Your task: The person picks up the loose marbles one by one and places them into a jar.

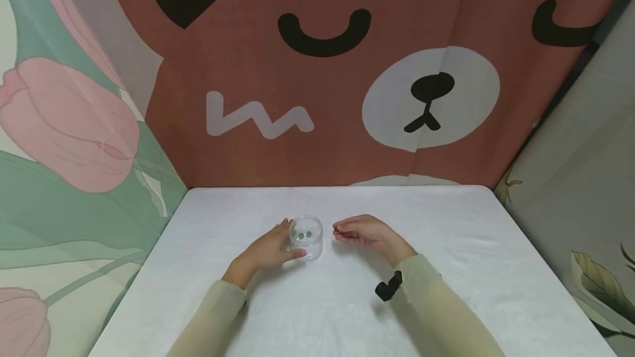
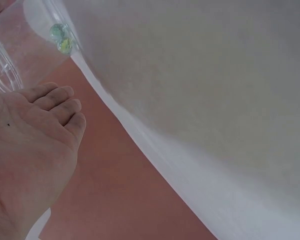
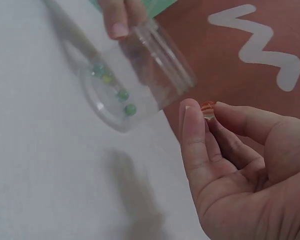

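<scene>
Clear jar left, orange marble right.
Left hand grips jar, green marbles inside; right hand pinches orange marble.

A clear, open jar stands upright on the surface, green marbles at its bottom; an orange piece, seemingly a marble, sits pinched nearby.

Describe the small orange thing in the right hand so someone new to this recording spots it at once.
Start at the white table, where the left hand holds a clear jar. Just right of the jar, the right hand pinches the small orange thing, clearest in the right wrist view. Its glassy orange colour sets it apart from the greenish marbles inside the jar.
</scene>
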### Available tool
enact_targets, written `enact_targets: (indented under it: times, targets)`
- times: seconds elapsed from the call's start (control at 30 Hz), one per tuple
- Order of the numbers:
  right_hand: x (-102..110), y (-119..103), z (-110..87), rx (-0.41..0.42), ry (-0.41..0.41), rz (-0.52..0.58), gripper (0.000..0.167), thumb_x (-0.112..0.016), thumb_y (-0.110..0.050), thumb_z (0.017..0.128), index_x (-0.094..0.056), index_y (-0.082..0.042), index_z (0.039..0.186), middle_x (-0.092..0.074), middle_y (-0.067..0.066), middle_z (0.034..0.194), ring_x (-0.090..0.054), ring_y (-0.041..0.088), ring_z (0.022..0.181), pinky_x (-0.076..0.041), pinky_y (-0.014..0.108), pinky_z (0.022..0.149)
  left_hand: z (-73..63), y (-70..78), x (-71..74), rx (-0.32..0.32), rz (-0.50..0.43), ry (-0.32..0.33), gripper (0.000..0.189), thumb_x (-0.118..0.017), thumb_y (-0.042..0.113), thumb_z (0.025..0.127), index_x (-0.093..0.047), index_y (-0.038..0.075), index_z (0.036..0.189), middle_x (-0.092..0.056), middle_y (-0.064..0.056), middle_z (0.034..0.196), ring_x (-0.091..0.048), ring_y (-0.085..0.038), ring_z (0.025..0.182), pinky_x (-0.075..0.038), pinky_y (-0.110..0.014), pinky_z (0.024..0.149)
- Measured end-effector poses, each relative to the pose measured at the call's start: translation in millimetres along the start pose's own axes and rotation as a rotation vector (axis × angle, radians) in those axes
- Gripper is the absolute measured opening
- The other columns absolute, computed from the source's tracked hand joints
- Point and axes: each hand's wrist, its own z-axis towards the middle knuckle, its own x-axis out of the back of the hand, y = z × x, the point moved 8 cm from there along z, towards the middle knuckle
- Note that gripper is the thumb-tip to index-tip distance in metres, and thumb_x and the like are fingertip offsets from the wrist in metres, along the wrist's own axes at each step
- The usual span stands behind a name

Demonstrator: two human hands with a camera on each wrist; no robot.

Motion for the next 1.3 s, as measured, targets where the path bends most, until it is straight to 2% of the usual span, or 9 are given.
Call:
enact_targets:
  times: [0.3,0.53,0.73,0.97,1.3]
  targets:
    - [-9,-7,-8.6,-0.013,-0.053,0.129,0.023,-0.06,0.003,0.099,-0.066,0.011,0.119,-0.076,0.014,0.097,-0.075,0.019,0.089,-0.06,0.03,0.086,-1.1,-1.5,0.3,0.018,-0.01,0.001,0.102,-0.066,0.065,0.089,-0.026,0.004,0.16,-0.025,-0.018,0.165,-0.02,-0.034,0.154,-0.022,-0.053,0.123]
    - [-18,-10,-9.8,-0.024,-0.056,0.137,0.03,-0.061,0.001,0.099,-0.061,0.013,0.126,-0.076,0.014,0.1,-0.075,0.02,0.091,-0.06,0.03,0.087,-1.1,0.3,0.5,-0.001,-0.016,0.003,0.101,-0.067,0.065,0.089,-0.027,0.005,0.16,-0.026,-0.019,0.165,-0.021,-0.035,0.154,-0.022,-0.053,0.123]
    - [-27,-16,-9.9,-0.01,-0.075,0.108,0.032,-0.06,0.0,0.1,-0.058,0.015,0.129,-0.076,0.014,0.099,-0.075,0.02,0.091,-0.06,0.031,0.087,-0.6,1.6,0.5,-0.009,-0.014,0.0,0.102,-0.066,0.066,0.088,-0.028,0.005,0.16,-0.028,-0.019,0.164,-0.021,-0.035,0.154,-0.023,-0.054,0.123]
    - [-38,-25,-6.2,0.012,-0.083,0.054,0.023,-0.061,0.0,0.099,-0.066,0.012,0.119,-0.076,0.013,0.096,-0.075,0.019,0.088,-0.06,0.03,0.085,0.1,1.7,0.6,-0.008,-0.04,0.004,0.096,-0.069,0.061,0.09,-0.03,0.009,0.16,-0.029,-0.017,0.164,-0.021,-0.035,0.154,-0.023,-0.056,0.122]
    - [-54,-34,-2.5,-0.005,-0.056,-0.068,0.028,-0.063,-0.003,0.099,-0.065,0.015,0.121,-0.075,0.011,0.094,-0.074,0.017,0.084,-0.061,0.029,0.082,1.2,2.3,-0.8,-0.021,-0.047,0.006,0.093,-0.068,0.062,0.09,-0.029,0.015,0.161,-0.029,-0.013,0.165,-0.019,-0.032,0.155,-0.021,-0.053,0.124]
